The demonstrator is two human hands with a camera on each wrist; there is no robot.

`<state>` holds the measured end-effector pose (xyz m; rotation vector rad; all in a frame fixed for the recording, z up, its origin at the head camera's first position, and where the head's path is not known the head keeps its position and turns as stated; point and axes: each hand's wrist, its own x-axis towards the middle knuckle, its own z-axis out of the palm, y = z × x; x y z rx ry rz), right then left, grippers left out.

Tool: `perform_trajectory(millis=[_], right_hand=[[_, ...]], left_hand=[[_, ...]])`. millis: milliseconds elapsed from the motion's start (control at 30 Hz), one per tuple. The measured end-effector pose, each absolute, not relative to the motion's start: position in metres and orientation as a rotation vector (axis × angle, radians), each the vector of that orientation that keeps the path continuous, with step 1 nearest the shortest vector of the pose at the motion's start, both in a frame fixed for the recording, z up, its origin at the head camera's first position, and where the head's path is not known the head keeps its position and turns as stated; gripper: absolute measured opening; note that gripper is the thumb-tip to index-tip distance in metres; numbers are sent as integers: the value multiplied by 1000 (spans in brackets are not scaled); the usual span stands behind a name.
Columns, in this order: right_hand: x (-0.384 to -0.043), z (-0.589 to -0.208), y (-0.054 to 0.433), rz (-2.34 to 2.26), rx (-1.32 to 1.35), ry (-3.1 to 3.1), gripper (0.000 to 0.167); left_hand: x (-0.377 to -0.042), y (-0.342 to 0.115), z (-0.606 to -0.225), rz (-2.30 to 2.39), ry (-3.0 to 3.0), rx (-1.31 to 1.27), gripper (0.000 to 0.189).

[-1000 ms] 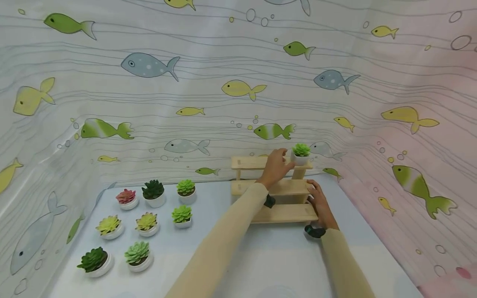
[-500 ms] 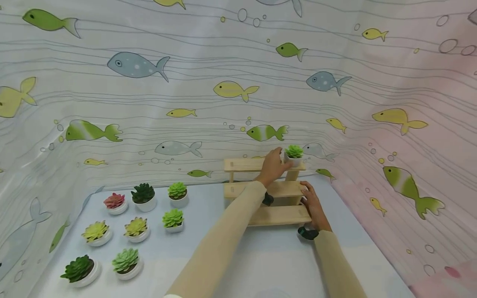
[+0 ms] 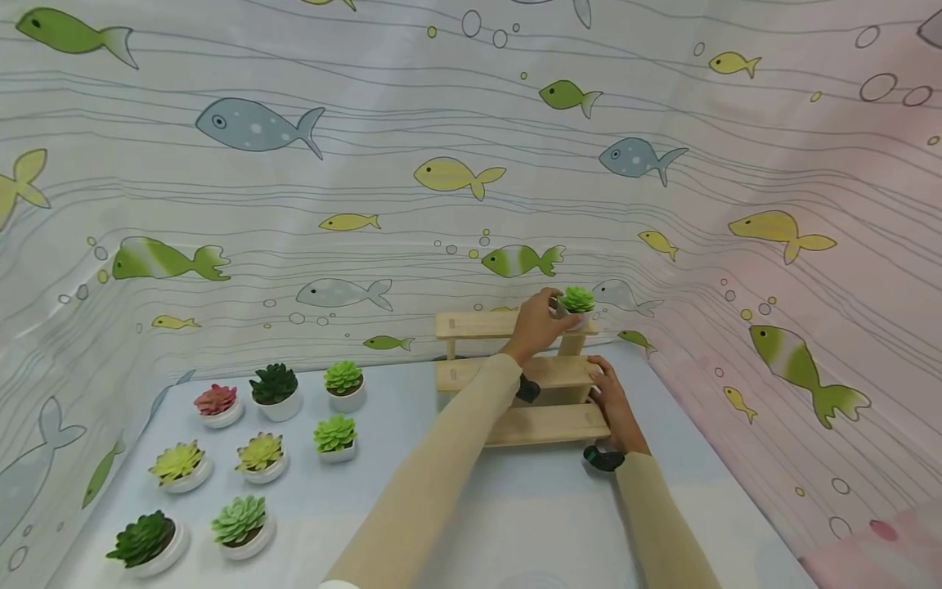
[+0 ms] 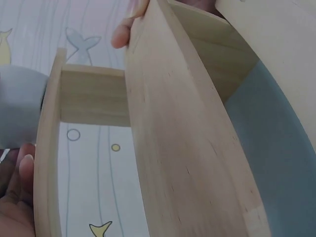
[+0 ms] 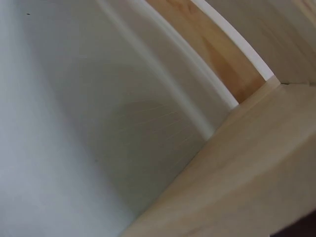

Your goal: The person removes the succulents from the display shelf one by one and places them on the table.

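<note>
A wooden three-tier shelf stands on the white table. Near the right end of its top tier is a bright green potted succulent, its white pot also seen at the left of the left wrist view. My left hand holds this pot between thumb and fingers, the arm reaching across the front of the shelf. At the right end of the middle tier, my right hand grips the shelf's side, and its fingertips show past a plank in the left wrist view.
Several other potted succulents stand on the left of the table, among them a red one, a dark green one and a pale green one. A fish-patterned curtain hangs behind and around the table.
The head view has turned a little to the right, so everything sits further left. My left fingers have closed in on the pot. My right hand stays at the shelf's side.
</note>
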<state>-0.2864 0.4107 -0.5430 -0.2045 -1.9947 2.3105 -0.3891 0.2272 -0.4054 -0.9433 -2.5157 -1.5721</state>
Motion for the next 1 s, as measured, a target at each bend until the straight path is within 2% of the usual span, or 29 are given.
perform_trajectory(millis=[300,633,1000], right_hand=[[-291,-549,413,2264,-254,-2034,44],[-275,-526,405,2315,-139,-2028,43],[-281,-538,412,2294,-129,-2042,41]], left_hand=[[-387,219,-403,-1655,-2503,-905,59],[-385,208,-404,-1668,-2485,-886,56],[-381,198,-403,-1668,-2448,-925,56]])
